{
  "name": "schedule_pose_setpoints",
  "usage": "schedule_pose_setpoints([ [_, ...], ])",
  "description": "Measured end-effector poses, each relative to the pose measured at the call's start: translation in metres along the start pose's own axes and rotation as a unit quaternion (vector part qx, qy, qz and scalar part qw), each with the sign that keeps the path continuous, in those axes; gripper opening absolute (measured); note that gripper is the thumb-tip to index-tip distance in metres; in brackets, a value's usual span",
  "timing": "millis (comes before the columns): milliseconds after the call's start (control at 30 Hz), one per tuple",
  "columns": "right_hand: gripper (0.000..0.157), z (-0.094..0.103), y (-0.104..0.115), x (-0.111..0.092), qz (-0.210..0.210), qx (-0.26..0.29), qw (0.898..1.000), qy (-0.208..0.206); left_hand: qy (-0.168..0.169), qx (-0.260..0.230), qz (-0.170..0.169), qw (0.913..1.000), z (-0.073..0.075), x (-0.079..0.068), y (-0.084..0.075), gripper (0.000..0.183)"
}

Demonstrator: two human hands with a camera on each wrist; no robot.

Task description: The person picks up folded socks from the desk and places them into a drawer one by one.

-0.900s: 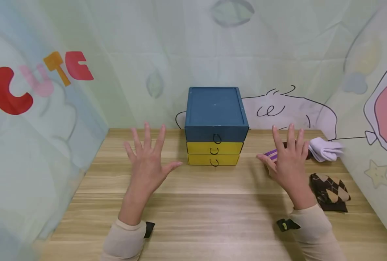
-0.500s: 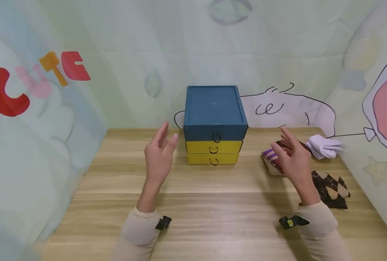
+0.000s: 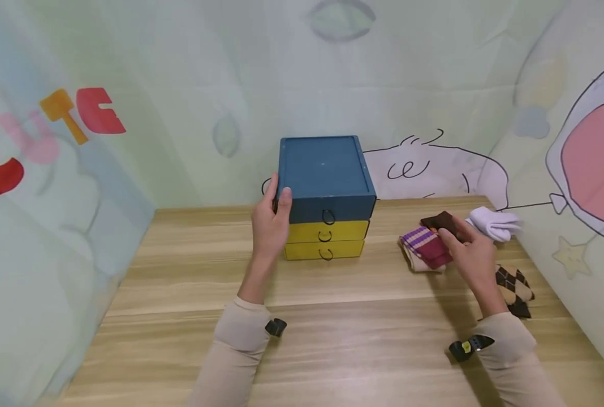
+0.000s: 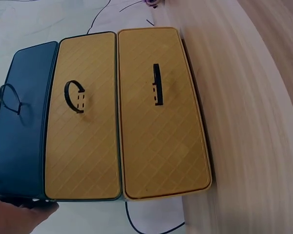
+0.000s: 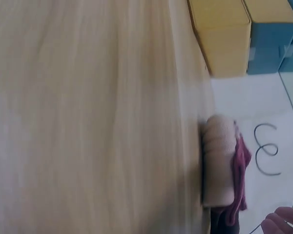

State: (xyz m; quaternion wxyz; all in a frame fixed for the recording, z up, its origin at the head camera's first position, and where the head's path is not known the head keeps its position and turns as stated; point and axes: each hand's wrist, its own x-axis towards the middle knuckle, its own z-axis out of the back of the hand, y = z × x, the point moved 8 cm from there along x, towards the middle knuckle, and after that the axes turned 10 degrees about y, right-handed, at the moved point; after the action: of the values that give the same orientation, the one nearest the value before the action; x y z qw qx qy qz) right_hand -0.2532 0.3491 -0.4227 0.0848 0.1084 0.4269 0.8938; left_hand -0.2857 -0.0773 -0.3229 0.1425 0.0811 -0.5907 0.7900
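A three-drawer box [image 3: 326, 164] stands at the back middle of the table, with a blue top and blue upper drawer. Its two lower drawers [image 4: 161, 136] are yellow, and each drawer has a black loop handle. My left hand [image 3: 270, 226] is at the box's left side, thumb near the front corner. To the right, my right hand [image 3: 474, 257] hovers close over a pile of folded socks. In that pile are a maroon sock [image 3: 431, 250] with purple stripes, a beige sock [image 5: 219, 170] under it, and a dark brown sock [image 3: 440, 220] beyond my thumb.
A white sock [image 3: 491, 223] lies at the back right. Nearer the right edge is an argyle sock [image 3: 514, 285], partly hidden by my right wrist. A printed cloth backdrop [image 3: 180, 141] rises behind the wooden table [image 3: 363, 339] and at both sides.
Both hands were spread flat above the table, then turned inward. The left moved right to the box's side; the right came forward and down to the socks. The head view swung slightly right.
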Motion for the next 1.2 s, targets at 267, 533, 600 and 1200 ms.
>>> schedule_pose_setpoints([
  [267, 0.06, 0.007, -0.025, 0.007, -0.051, -0.011, 0.999, 0.0, -0.018, 0.007, -0.009, 0.9998, -0.006, 0.001, 0.008, 0.056],
  [533, 0.029, -0.029, 0.041, -0.019, 0.047, 0.035, 0.998, -0.03, -0.024, 0.008, -0.001, 0.9997, -0.007, 0.003, 0.018, 0.056],
  [600, 0.025, -0.048, 0.077, -0.028, 0.098, 0.047, 0.994, -0.011, -0.026, 0.01, -0.002, 0.9996, -0.006, 0.006, 0.026, 0.057],
  [1200, 0.044, -0.152, 0.17, -0.034, 0.028, 0.345, 0.913, 0.215, -0.037, 0.023, -0.03, 0.9986, -0.005, 0.009, 0.034, 0.06],
])
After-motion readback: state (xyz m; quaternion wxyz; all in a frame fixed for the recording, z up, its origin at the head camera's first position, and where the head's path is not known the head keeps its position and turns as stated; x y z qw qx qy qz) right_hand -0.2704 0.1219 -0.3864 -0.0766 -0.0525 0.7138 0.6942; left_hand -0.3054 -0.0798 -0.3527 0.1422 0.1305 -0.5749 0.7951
